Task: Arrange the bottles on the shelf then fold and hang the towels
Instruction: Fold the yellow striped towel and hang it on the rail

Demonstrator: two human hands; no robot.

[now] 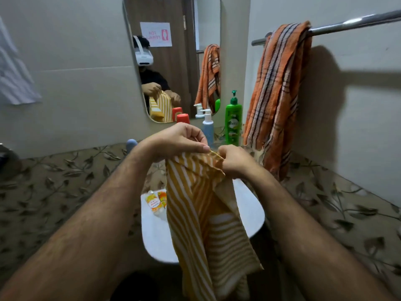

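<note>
Yellow striped towel (pixel 201 216) pinched by both hands above the sink (pixel 253 211) holding sachets (pixel 155 202).

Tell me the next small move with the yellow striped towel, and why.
Probably draw the two hands apart along the top edge to square it. The left hand and right hand pinch the yellow striped towel close together, so it hangs bunched and uneven over the sink, not yet folded for the towel bar.
</note>
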